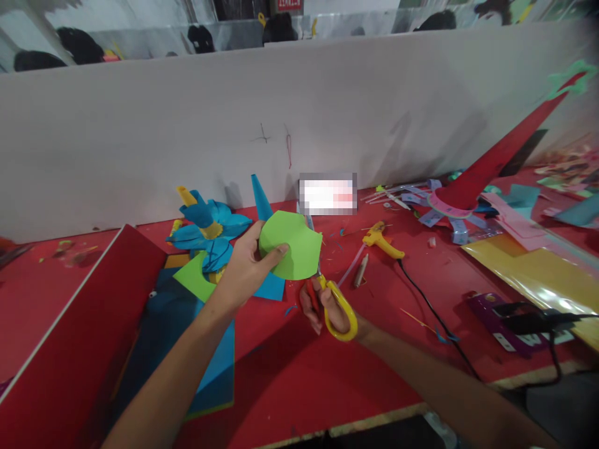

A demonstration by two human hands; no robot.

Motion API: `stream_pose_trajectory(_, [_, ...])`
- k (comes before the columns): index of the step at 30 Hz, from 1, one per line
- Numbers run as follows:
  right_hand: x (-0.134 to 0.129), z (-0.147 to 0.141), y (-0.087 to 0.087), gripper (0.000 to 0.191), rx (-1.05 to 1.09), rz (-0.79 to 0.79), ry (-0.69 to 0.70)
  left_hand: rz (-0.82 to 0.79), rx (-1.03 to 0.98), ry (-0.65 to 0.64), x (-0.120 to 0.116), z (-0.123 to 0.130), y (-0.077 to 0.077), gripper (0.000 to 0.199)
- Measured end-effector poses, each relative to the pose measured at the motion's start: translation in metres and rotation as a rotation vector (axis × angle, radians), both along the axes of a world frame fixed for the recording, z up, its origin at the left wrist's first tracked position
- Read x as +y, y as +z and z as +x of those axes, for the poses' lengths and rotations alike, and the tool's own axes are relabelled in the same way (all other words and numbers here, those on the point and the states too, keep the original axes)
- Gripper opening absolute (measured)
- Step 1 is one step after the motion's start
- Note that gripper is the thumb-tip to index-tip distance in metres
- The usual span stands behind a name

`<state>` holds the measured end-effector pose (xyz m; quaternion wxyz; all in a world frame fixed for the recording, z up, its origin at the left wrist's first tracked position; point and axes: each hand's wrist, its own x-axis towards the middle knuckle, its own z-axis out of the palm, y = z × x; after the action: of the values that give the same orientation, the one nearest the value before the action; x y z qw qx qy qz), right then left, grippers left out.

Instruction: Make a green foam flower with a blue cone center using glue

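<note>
Thumb on top, my left hand (266,252) pinches a piece of light green paper (299,243) with a rounded outline and a notch at its upper right. My right hand (330,305) has its fingers in the handles of scissors (347,312) with yellow and red on the grips. The blades run up beside the right edge of the green paper and are mostly hidden behind it. Behind my left hand stand a blue paper flower (213,227) and a blue paper cone (261,198). Another green paper scrap (193,279) lies under the flower.
A yellow glue gun (386,242) with a black cord lies right of the scissors, near a short pencil (362,270). A purple power strip (500,321), gold sheet (528,274) and red cone (510,149) are farther right. A red board (88,318) leans at left; a white partition (163,137) runs behind.
</note>
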<state>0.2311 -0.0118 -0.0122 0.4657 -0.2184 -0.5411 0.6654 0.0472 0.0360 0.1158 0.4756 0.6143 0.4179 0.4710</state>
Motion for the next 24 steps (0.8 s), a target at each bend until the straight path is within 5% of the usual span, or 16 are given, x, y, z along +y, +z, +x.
stream_pose_trajectory(8, [-0.002, -0.003, 0.003, 0.066, -0.014, -0.031, -0.057, 0.007, -0.013, 0.006, 0.0, 0.002, -0.008, 0.033])
stream_pose_trajectory(15, [0.003, -0.009, 0.004, 0.08, -0.016, -0.031, -0.081, 0.081, -0.072, 0.082, 0.002, -0.002, 0.007, 0.035])
stream_pose_trajectory(24, [0.003, 0.004, 0.007, 0.067, -0.186, 0.143, -0.069, 0.177, 0.195, 0.199, 0.003, -0.022, 0.014, 0.029])
